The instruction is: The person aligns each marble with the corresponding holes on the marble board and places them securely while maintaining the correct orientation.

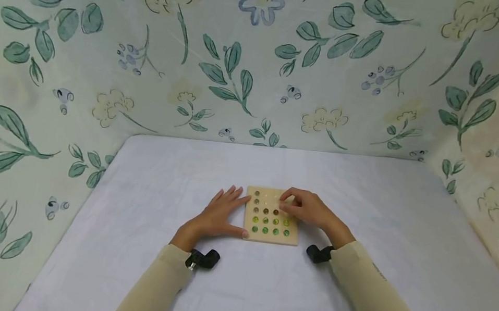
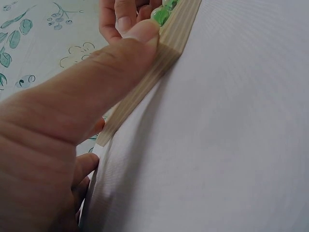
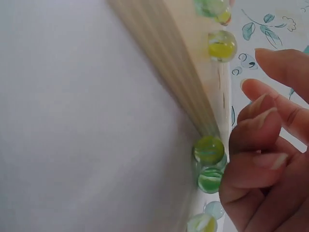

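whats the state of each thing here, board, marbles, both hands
wooden board: flat on the white table, some holes filled, some empty
marbles: seated in the board's holes, mostly the near rows
left hand: fingers straight, thumb pressing the board's left edge
right hand: fingers curled over the board's far right part; whether it holds a marble is unclear

Pale wood board (image 1: 269, 236); green, yellow marbles (image 1: 270, 230); white tablecloth (image 1: 259, 293); floral walls (image 1: 253, 56).

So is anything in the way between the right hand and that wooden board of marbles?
Nothing visible: the right hand is already over the wooden board, fingertips at its upper right holes, while the left hand rests against its left edge.
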`<state>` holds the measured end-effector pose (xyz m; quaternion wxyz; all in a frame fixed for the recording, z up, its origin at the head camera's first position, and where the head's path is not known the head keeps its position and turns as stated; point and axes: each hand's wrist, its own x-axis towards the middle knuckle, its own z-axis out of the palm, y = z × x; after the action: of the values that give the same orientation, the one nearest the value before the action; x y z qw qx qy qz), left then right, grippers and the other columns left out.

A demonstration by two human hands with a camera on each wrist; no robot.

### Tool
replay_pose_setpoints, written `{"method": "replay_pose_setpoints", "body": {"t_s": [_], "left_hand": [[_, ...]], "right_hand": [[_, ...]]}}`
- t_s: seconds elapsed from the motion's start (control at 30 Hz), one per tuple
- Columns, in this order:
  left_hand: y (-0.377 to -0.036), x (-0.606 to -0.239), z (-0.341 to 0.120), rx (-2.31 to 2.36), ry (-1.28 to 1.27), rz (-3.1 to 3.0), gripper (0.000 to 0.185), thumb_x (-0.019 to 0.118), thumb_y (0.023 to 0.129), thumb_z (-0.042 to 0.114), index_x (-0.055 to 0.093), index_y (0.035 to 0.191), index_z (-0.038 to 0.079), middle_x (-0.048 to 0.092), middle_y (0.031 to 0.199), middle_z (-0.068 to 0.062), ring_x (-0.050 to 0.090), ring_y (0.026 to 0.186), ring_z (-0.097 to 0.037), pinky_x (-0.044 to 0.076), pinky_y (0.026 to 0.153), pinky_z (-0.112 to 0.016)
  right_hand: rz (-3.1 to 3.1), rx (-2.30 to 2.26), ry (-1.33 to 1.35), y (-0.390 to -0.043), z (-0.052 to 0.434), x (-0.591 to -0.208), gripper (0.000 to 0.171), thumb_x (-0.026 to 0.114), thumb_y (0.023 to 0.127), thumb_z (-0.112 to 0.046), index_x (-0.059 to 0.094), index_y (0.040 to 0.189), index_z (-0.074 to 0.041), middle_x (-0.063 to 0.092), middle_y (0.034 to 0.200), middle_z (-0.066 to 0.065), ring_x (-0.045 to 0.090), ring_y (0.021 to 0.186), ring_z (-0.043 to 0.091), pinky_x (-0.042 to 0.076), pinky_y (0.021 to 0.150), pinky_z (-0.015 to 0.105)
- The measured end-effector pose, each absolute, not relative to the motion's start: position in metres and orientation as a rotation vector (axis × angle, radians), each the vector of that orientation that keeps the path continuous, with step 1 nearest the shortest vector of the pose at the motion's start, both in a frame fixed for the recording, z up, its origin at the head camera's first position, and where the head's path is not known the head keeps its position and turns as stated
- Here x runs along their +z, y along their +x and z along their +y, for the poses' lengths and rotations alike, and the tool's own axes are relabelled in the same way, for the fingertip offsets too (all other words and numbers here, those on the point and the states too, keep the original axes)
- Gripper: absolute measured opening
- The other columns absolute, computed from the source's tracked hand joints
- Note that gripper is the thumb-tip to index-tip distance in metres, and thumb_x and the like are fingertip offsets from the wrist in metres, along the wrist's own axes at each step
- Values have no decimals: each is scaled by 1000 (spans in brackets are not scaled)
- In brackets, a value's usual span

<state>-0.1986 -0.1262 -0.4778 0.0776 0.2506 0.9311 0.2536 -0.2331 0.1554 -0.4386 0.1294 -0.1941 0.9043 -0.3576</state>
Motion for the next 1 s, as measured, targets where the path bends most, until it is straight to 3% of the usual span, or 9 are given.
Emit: {"method": "replay_pose_setpoints", "body": {"t_s": [0.4,1.0], "left_hand": [[-196,-478,-128,743,772,2806,102,72,73,65,28,154,21,13,161,-6,2,148,-23,-4,119,-41],[-195,-481,-126,755,777,2811,101,71,72,65,29,153,22,14,161,-6,2,148,-23,-3,119,-41]], "right_hand": [[2704,-1056,-489,-238,169,-436,21,68,91,-27,65,108,-14,50,70,6,44,60,17,37,52,27],[2771,-994,-370,-242,185,-439,21,66,91,-24,65,110,-13,56,72,6,48,64,20,40,55,29]]}}
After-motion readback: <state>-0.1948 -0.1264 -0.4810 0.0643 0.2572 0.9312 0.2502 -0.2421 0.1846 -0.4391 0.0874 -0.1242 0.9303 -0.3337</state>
